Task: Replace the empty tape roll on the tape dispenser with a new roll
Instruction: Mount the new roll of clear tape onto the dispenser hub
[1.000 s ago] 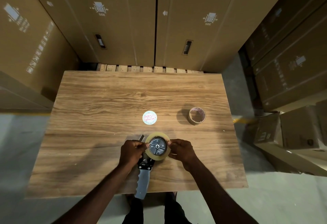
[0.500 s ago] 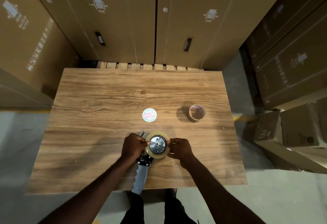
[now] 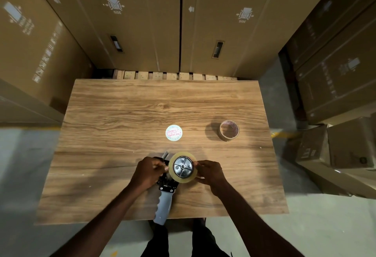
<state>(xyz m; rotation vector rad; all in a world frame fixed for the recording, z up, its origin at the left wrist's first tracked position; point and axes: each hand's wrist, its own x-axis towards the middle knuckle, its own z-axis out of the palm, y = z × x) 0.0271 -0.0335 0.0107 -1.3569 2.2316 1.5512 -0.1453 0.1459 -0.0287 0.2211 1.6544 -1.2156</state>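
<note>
A tape dispenser [image 3: 165, 199] with a grey handle lies on the wooden table [image 3: 122, 114] near its front edge, the handle pointing toward me. A full roll of clear tape [image 3: 183, 178] sits on the dispenser's metal hub. My right hand [image 3: 209, 172] pinches the roll's right side. My left hand [image 3: 149, 172] holds the dispenser's head at the roll's left edge, fingertips touching the tape. The empty cardboard core [image 3: 229, 130] stands alone at the right of the table.
A round white label disc [image 3: 174, 132] lies flat in the table's middle, just beyond the dispenser. Tall cardboard boxes [image 3: 142, 23] wall in the far side and the left. More boxes [image 3: 335, 151] are stacked on the floor to the right.
Both hands stay on the roll and dispenser with only small finger shifts. The camera has tilted slightly, so the table sits a little higher in view.
</note>
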